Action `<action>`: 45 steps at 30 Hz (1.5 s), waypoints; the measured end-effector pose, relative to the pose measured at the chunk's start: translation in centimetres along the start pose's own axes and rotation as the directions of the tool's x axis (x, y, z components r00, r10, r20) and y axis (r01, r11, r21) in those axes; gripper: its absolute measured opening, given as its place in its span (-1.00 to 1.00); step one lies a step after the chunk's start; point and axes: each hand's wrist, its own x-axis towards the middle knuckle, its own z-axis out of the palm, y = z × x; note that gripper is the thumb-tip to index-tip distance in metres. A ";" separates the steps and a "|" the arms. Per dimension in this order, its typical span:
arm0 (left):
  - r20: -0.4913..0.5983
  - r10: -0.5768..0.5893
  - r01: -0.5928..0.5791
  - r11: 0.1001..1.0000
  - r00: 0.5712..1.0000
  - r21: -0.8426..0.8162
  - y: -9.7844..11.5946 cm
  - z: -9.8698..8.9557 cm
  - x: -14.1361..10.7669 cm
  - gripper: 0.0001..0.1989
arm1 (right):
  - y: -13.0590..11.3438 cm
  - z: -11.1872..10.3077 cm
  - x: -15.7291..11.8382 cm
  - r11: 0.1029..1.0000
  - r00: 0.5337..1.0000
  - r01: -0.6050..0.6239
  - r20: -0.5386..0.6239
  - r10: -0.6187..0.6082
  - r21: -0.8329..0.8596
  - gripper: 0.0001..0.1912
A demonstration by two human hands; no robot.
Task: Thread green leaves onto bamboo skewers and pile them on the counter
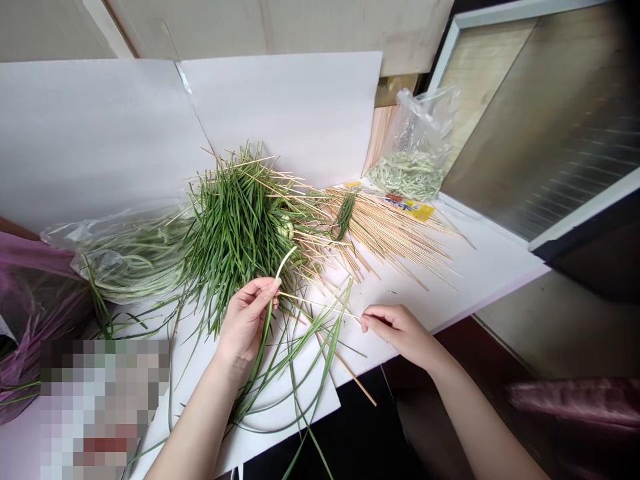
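Between the thumb and fingers of my left hand (245, 320) is a garlic chive (285, 262), its pale end pointing up and its long green leaf hanging down past the palm. My right hand (403, 331) is closed on one end of a thin bamboo skewer (325, 306). That skewer runs leftward to my left fingertips, where its tip meets the chive; whether it pierces the stalk is hidden. Loose chive leaves (327, 353) trail across the table (295, 403) below both hands. Just beyond my left hand rises a big heap of skewered chives (233, 220).
Many bare skewers (395, 233) lie fanned at the right rear. A clear bag of pale green strips (407, 173) stands behind them. At left are a plastic bag of long stalks (135, 267) and a purple bag (45, 293). White boards (285, 113) back the table.
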 end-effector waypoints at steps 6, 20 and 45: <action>0.003 0.004 -0.005 1.000 1.000 0.018 0.3 0.1 -0.2 -0.81 | 0.1 0.1 0.0 1.000 1.000 0.001 -0.011 -0.001 -0.003 -0.64; -0.098 0.027 -0.031 0.999 0.995 -0.043 -0.1 0.1 0.1 -0.76 | -0.5 1.0 0.1 0.999 0.999 -0.008 -0.040 0.010 0.050 -0.66; -0.095 0.040 -0.044 0.998 0.995 -0.043 -0.2 0.2 0.0 -0.79 | -0.4 1.0 0.0 0.999 0.999 -0.005 -0.037 0.006 0.039 -0.67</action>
